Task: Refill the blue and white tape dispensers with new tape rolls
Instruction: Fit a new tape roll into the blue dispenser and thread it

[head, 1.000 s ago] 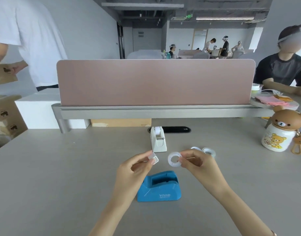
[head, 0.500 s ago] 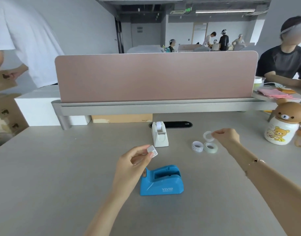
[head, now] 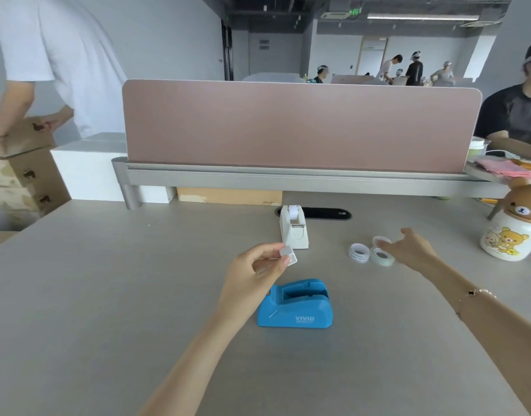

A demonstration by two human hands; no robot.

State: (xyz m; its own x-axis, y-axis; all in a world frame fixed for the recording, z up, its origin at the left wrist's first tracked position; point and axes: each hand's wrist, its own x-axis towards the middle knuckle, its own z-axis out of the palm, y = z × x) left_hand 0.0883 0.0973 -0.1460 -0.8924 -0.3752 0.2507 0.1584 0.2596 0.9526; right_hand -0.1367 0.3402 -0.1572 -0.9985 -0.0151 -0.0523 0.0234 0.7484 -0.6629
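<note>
While the left hand [head: 255, 271] pinches a small white plastic hub piece [head: 289, 256] above the empty blue plastic tape dispenser [head: 295, 304], the right hand [head: 411, 250] hovers with loose, spread fingers [head: 388, 246] holding nothing, directly over the clear tape rolls [head: 381, 256] on the grey worktop [head: 108, 280]. Those rolls lie flat, right of both dispensers, nearest the right hand. A white plastic tape dispenser [head: 294, 232] stands farther back.
</note>
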